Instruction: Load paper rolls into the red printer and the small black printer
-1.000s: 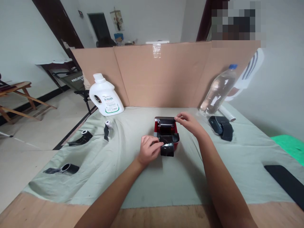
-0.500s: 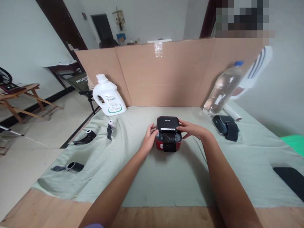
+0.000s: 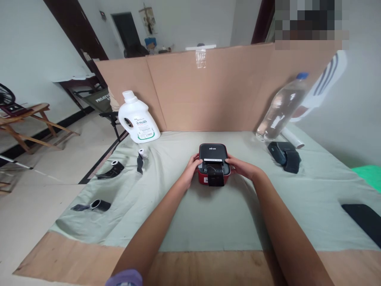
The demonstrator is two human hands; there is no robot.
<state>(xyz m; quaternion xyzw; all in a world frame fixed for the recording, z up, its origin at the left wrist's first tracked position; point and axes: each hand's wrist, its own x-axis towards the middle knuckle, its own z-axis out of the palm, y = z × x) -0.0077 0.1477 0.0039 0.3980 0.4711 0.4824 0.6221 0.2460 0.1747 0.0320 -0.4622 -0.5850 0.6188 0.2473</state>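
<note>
A small red printer point(image 3: 213, 159) with a closed black lid sits in the middle of the pale cloth point(image 3: 208, 214). A strip of black paper point(image 3: 216, 178) hangs out of its front slot. My left hand point(image 3: 192, 169) grips the printer's left side with curled fingers. My right hand point(image 3: 240, 167) grips its right side the same way. Both thumbs rest near the lid's front edge.
A white detergent jug point(image 3: 137, 119) stands at the back left and a clear water bottle point(image 3: 279, 109) leans at the back right. Black paper rolls point(image 3: 113, 169) lie on the left, a black device point(image 3: 285, 156) on the right. A cardboard screen point(image 3: 208, 91) closes the back. A phone point(image 3: 364, 216) lies far right.
The printer's lid, open a second ago, is shut. My left hand let go of the black paper roll, and both hands settled on the printer's sides.
</note>
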